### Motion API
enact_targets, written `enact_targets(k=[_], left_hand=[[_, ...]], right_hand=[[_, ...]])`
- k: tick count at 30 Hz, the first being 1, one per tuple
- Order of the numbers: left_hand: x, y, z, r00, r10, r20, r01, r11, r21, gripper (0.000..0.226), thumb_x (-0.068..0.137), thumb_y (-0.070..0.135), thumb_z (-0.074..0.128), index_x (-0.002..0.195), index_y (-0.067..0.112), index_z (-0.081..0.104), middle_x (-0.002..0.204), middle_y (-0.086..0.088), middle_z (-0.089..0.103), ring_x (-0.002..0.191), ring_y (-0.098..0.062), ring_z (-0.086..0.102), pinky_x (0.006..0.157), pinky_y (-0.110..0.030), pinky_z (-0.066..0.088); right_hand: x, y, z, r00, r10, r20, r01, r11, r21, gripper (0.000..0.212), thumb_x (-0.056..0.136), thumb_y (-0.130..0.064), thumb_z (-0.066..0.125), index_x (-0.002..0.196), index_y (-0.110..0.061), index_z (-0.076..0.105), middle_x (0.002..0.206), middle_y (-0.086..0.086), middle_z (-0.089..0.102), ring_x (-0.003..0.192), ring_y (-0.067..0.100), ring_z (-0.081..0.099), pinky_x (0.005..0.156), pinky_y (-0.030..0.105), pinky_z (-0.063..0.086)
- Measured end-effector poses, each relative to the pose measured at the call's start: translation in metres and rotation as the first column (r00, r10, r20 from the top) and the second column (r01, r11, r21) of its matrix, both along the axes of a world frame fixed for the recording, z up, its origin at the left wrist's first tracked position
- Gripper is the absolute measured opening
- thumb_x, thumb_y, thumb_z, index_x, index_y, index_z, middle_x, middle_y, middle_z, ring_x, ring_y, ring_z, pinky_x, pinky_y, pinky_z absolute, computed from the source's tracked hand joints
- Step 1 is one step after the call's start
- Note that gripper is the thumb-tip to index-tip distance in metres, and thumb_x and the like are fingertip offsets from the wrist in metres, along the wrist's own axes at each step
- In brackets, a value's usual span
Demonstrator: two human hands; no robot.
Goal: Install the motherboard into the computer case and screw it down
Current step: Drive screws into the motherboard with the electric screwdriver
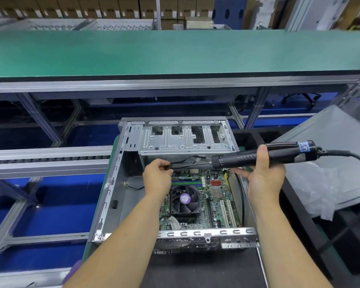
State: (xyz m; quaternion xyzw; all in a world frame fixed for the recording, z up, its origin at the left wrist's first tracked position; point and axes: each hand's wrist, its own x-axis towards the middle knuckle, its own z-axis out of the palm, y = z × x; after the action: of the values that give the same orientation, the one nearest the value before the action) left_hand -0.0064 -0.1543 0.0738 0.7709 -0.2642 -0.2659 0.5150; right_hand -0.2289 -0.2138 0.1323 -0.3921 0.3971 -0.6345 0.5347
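Across the far side, a long green conveyor belt on an aluminium frame, edge to edge. Nearer, on the dark workbench, an open computer case lying on its side, its drive cage at the far end. Beside the case's right edge, a grey side panel under crumpled plastic film. Inside the case, flat on its floor, the motherboard, with a black CPU fan left of centre. Held level over the board's far edge, a black electric screwdriver, corded, gripped around the body by the right hand. At the bit's tip, the left hand, fingertips pinching a small dark screw against it.
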Motion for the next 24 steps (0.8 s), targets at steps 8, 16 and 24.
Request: enact_targets(k=[8, 16, 24], left_hand=[[-0.004, -0.001, 0.002, 0.993, -0.077, 0.085, 0.073, 0.996, 0.043, 0.019, 0.088, 0.003, 0.071, 0.097, 0.019, 0.067, 0.087, 0.007, 0.063, 0.077, -0.007, 0.061, 0.066, -0.014, 0.043], [-0.015, -0.002, 0.008, 0.974, -0.171, 0.146, 0.16, 0.983, 0.086, 0.017, 0.088, 0.008, 0.073, 0.091, 0.022, 0.066, 0.082, 0.006, 0.065, 0.072, -0.003, 0.061, 0.061, -0.013, 0.042], [-0.031, -0.007, 0.01, 0.97, -0.241, 0.03, 0.241, 0.97, 0.028, 0.02, 0.084, 0.01, 0.079, 0.092, 0.026, 0.069, 0.08, 0.001, 0.072, 0.078, -0.013, 0.07, 0.074, -0.027, 0.056]], right_hand=[[0.002, 0.002, -0.002, 0.995, 0.081, -0.05, -0.082, 0.996, -0.029, 0.003, 0.098, -0.019, 0.066, 0.098, -0.021, 0.066, 0.101, 0.011, 0.071, 0.102, 0.032, 0.073, 0.07, 0.045, 0.064], [0.012, 0.009, 0.003, 0.981, 0.172, -0.093, -0.178, 0.982, -0.059, 0.009, 0.087, -0.027, 0.074, 0.092, -0.032, 0.069, 0.095, -0.007, 0.075, 0.101, 0.023, 0.074, 0.069, 0.04, 0.064], [0.031, 0.003, 0.01, 0.951, 0.215, -0.222, -0.23, 0.972, -0.046, 0.015, 0.091, -0.01, 0.074, 0.083, -0.021, 0.067, 0.08, -0.005, 0.076, 0.088, 0.014, 0.076, 0.068, 0.037, 0.064]])
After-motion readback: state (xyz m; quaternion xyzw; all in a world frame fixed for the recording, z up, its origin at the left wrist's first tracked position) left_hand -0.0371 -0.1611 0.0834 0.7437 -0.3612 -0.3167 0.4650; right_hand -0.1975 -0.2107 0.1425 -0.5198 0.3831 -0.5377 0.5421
